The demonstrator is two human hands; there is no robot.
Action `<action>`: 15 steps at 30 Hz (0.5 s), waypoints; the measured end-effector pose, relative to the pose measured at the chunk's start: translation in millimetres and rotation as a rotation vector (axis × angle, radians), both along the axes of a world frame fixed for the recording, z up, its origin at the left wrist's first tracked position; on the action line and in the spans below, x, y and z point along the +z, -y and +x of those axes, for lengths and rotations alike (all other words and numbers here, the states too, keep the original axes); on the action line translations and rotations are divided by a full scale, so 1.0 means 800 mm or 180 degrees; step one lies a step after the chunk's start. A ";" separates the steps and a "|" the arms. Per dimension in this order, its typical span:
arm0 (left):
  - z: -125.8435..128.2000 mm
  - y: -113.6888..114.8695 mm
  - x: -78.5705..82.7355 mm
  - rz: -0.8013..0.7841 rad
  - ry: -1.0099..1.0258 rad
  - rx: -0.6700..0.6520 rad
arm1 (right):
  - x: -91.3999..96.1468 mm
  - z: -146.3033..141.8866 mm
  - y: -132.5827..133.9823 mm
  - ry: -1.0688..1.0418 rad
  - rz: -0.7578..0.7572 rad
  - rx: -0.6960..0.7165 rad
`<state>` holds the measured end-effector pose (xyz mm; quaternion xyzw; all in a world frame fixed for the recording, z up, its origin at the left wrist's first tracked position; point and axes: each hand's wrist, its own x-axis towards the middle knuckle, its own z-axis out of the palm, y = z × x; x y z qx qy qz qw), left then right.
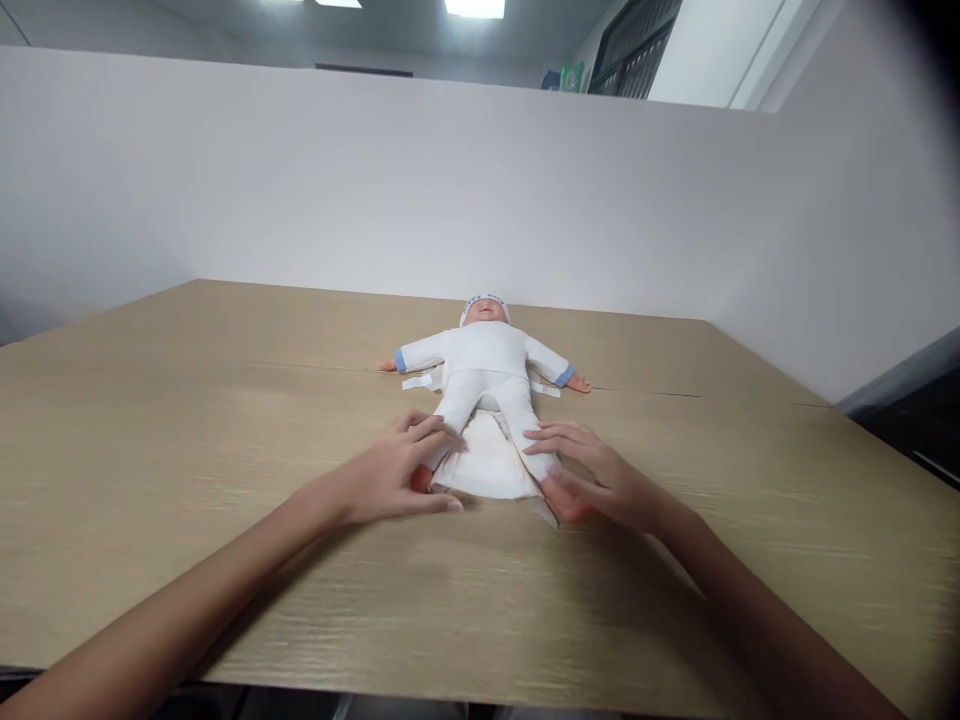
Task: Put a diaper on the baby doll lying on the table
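White partition walls box in the wooden bench (187, 450). On it the baby doll (486, 360) lies on its back, its long axis running straight away from me, head far and feet nearest, over an opened white diaper (484, 465). My left hand (390, 480) and right hand (600, 480) are equally near, each closed loosely round one lower leg, fingers on top and thumb beneath.

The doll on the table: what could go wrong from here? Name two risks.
The left hand and right hand grip the doll only by its lower legs; lifting them could slide it off the diaper. The side tabs lie loose beside its waist and might fold underneath.
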<state>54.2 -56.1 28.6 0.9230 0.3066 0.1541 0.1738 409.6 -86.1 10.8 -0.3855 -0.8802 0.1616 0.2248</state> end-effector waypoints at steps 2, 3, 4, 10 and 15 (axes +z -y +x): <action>0.013 0.007 -0.006 0.0212 -0.0043 0.0232 | -0.001 -0.018 0.012 0.0193 0.0229 -0.0198; 0.018 0.008 -0.009 0.0339 -0.0056 0.0322 | -0.003 -0.027 0.018 0.0298 0.0370 -0.0288; 0.021 0.009 -0.013 0.0458 -0.0067 0.0382 | -0.007 -0.036 0.022 0.0389 0.0505 -0.0381; 0.026 0.002 -0.008 0.0573 0.0005 0.0411 | -0.020 -0.063 0.029 0.0544 0.0870 -0.0847; 0.028 -0.015 0.019 0.0163 0.0563 0.0463 | 0.006 -0.062 -0.003 -0.0066 0.0531 -0.0954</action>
